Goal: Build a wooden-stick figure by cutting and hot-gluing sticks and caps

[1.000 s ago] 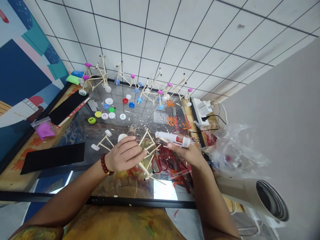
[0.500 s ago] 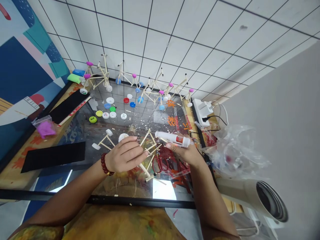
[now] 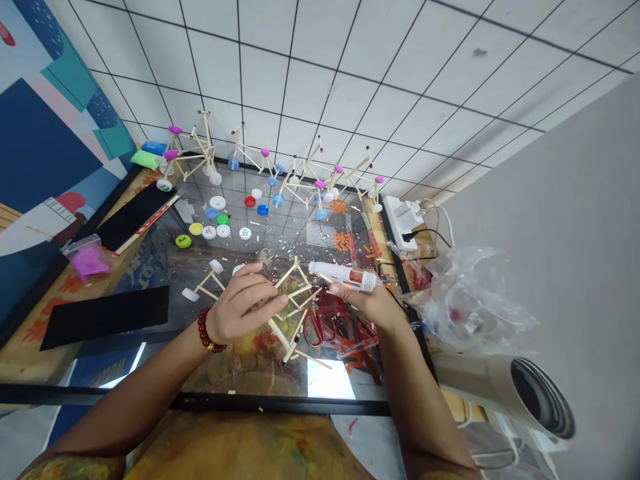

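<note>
My left hand (image 3: pixel 240 308), with a red bead bracelet on the wrist, is closed around a small frame of thin wooden sticks (image 3: pixel 295 308) held just above the glass table (image 3: pixel 240 373). My right hand (image 3: pixel 373 303) grips a white glue gun (image 3: pixel 345 274) whose nozzle points left at the top of the stick frame. A stick axle with two white cap wheels (image 3: pixel 204 283) lies just left of my left hand. Red-handled scissors (image 3: pixel 317 323) lie under the frame.
Several finished stick bicycles (image 3: pixel 300 180) stand along the tiled wall. Loose coloured bottle caps (image 3: pixel 216 223) lie mid-table. A white power strip (image 3: pixel 406 220), a crumpled plastic bag (image 3: pixel 470 300) and a rolled sheet (image 3: pixel 505 390) are at the right. Black strips (image 3: pixel 105 313) and purple clay (image 3: pixel 89 260) lie left.
My left hand has turned the stick frame a little and lowered it. The glue gun has stayed almost where it was, its nozzle still at the frame.
</note>
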Tool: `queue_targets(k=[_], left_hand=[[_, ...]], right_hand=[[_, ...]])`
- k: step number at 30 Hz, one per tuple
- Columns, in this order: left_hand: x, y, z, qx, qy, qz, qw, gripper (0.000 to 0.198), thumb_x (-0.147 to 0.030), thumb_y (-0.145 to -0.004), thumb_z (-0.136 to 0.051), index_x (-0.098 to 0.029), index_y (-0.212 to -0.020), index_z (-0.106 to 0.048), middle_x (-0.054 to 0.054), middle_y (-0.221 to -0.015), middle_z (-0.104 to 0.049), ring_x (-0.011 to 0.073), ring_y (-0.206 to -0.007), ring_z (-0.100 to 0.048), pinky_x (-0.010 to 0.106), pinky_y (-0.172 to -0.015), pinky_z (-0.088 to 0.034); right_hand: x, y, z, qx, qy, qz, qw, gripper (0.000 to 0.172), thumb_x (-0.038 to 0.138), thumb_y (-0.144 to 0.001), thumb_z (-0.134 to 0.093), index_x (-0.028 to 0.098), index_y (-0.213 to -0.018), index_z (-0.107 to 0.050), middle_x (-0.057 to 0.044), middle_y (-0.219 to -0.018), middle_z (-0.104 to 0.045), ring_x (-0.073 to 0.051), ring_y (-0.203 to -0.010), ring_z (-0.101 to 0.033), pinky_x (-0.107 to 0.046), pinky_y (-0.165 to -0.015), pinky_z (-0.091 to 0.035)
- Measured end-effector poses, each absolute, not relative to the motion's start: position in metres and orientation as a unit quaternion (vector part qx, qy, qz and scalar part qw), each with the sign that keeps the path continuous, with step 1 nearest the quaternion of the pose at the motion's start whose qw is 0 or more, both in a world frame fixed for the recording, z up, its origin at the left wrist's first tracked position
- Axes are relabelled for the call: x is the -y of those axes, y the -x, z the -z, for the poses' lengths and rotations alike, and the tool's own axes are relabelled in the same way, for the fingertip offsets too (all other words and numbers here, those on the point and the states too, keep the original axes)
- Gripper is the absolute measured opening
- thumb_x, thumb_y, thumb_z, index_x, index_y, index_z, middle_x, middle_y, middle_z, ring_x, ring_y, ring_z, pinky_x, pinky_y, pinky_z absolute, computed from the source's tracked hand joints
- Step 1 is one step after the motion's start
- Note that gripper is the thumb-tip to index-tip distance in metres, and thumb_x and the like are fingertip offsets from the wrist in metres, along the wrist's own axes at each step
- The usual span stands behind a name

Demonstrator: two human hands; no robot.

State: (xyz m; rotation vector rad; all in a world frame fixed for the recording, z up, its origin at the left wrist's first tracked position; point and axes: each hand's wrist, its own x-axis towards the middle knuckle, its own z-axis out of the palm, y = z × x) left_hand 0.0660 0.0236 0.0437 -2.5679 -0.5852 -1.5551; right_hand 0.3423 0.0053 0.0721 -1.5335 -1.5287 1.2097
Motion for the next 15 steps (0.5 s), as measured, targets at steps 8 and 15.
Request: queue_targets(k=[8,15], left_hand=[[-0.023,-0.067,-0.039,0.312,0.747,0.580,-0.097,0.036,-0.008,-0.079,-0.070,-0.028,-0.110,-0.069,0.003,-0.102,-0.064,0.0187,-0.095,-0.066,0.046,-0.096,-0.056],[-0.027,-0.075,-0.030,0.474,0.479,0.602,-0.427,0.034,-0.027,-0.070,-0.083,-0.020,-0.102,-0.071,0.004,-0.099,-0.068,0.0173,-0.087,-0.068,0.028,-0.076,-0.057]], right_hand=[[-0.004,-0.345,-0.054,0.557,0.559,-0.482,0.380,0.050,0.059,-0.072,-0.075,0.021,-0.106,-0.076,-0.007,-0.098,-0.077,-0.026,-0.094,-0.068,-0.038,-0.085,-0.054],[0.000,-0.341,-0.055,0.540,0.560,-0.477,0.409,0.054,0.060,-0.070,-0.075,0.022,-0.108,-0.076,-0.006,-0.098,-0.076,-0.024,-0.088,-0.068,-0.036,-0.080,-0.054]])
